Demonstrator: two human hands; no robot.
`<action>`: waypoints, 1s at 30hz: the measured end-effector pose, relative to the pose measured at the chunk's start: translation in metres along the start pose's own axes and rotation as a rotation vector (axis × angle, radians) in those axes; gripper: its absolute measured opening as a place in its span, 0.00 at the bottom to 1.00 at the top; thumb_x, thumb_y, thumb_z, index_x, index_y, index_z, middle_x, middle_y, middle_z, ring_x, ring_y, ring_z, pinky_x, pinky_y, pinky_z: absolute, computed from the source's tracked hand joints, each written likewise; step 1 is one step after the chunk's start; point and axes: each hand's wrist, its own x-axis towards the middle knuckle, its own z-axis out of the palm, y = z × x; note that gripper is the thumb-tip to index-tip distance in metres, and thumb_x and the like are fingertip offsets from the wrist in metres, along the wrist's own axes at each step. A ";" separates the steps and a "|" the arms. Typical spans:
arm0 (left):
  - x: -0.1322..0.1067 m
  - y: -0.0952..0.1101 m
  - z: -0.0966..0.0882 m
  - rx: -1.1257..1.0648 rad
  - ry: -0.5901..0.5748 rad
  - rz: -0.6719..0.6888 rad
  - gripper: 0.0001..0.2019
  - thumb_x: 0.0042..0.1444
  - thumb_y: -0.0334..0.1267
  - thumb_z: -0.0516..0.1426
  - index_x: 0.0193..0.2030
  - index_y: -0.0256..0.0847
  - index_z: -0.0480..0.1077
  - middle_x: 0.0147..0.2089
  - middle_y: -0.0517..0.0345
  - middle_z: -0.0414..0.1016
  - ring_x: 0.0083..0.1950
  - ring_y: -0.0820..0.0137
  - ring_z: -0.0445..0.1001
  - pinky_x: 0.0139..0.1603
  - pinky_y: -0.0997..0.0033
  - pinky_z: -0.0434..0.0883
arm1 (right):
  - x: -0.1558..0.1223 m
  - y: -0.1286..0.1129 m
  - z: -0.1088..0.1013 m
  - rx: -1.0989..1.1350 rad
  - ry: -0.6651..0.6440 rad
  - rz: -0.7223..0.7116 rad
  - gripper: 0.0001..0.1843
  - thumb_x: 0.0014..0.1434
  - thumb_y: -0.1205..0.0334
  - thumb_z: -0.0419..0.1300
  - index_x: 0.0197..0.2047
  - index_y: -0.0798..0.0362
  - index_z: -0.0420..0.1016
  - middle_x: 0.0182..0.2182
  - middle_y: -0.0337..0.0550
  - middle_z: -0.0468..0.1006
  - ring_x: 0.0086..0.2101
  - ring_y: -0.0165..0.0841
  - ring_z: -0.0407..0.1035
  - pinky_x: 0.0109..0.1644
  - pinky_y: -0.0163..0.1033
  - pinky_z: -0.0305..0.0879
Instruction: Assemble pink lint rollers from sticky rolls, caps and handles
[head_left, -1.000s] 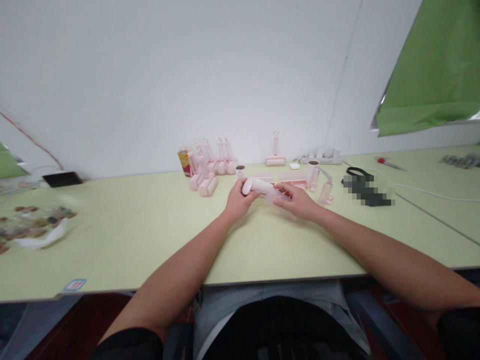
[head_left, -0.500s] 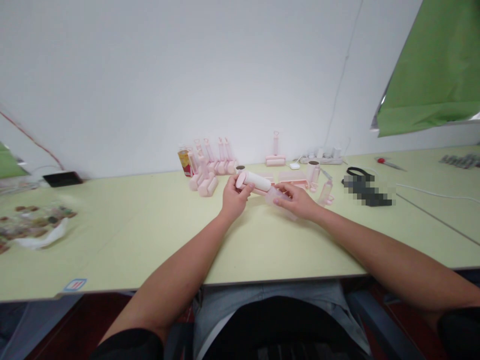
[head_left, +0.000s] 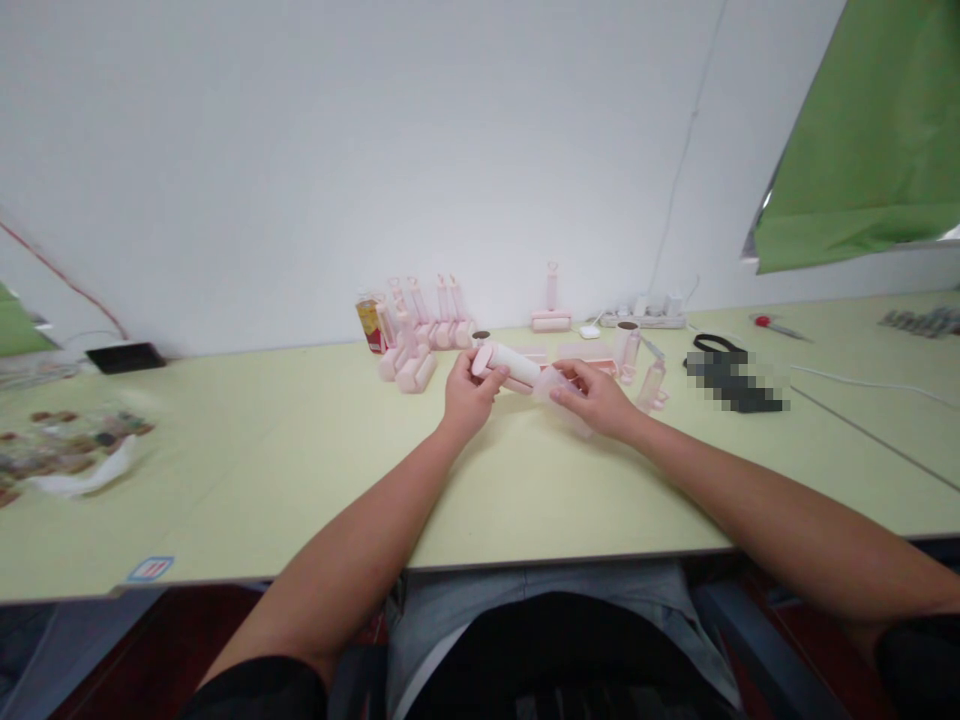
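Observation:
My left hand (head_left: pixel 466 394) is closed around the left end of a white paper roll with a pink end cap (head_left: pixel 508 363), held just above the pale green table (head_left: pixel 300 470). My right hand (head_left: pixel 594 397) pinches a clear plastic cover (head_left: pixel 553 385) at the roll's right end. Both hands meet near the middle of the table, in front of a group of pink lint-roller parts.
Pink lint rollers (head_left: pixel 420 330) and a yellow can (head_left: pixel 367 325) stand at the back left. More pink parts (head_left: pixel 585 352) and small rolls (head_left: pixel 626 345) lie behind my right hand. A power strip (head_left: pixel 645 315), a black item (head_left: pixel 731 375) and a white cable (head_left: pixel 862 385) are to the right.
My left hand has lifted and tilted the roll so its pink end faces up-left. My right hand has brought the clear cover slightly closer to the roll's end.

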 end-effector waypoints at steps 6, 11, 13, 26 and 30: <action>0.000 0.001 0.000 -0.010 0.018 -0.015 0.21 0.51 0.48 0.65 0.47 0.39 0.68 0.28 0.63 0.70 0.24 0.77 0.67 0.24 0.77 0.65 | 0.000 0.004 0.001 0.019 0.048 -0.007 0.27 0.56 0.47 0.64 0.56 0.51 0.72 0.45 0.47 0.78 0.39 0.39 0.72 0.43 0.44 0.69; -0.001 0.003 0.000 0.004 -0.005 -0.018 0.21 0.52 0.49 0.64 0.47 0.39 0.68 0.28 0.64 0.69 0.24 0.77 0.66 0.24 0.77 0.65 | 0.001 0.006 0.001 0.072 0.089 -0.007 0.28 0.58 0.45 0.62 0.56 0.51 0.70 0.45 0.47 0.78 0.39 0.38 0.72 0.42 0.43 0.69; -0.002 0.003 0.000 -0.001 -0.028 -0.032 0.22 0.52 0.49 0.64 0.48 0.38 0.68 0.28 0.64 0.69 0.24 0.77 0.67 0.24 0.77 0.66 | 0.001 0.006 0.000 0.072 0.114 -0.010 0.28 0.58 0.45 0.62 0.57 0.51 0.69 0.45 0.47 0.78 0.40 0.38 0.72 0.43 0.44 0.68; -0.011 0.004 0.007 0.021 -0.257 -0.060 0.23 0.51 0.50 0.64 0.48 0.37 0.70 0.29 0.63 0.70 0.25 0.77 0.66 0.25 0.77 0.63 | 0.001 0.009 0.005 0.127 0.117 0.000 0.31 0.58 0.44 0.62 0.59 0.51 0.67 0.43 0.46 0.76 0.38 0.37 0.71 0.41 0.42 0.68; -0.012 0.003 0.008 0.034 -0.281 -0.074 0.23 0.51 0.50 0.64 0.48 0.36 0.71 0.29 0.62 0.70 0.26 0.76 0.66 0.26 0.76 0.63 | 0.002 0.009 0.005 0.141 0.110 0.006 0.30 0.58 0.44 0.62 0.59 0.51 0.67 0.43 0.46 0.76 0.38 0.37 0.71 0.40 0.42 0.69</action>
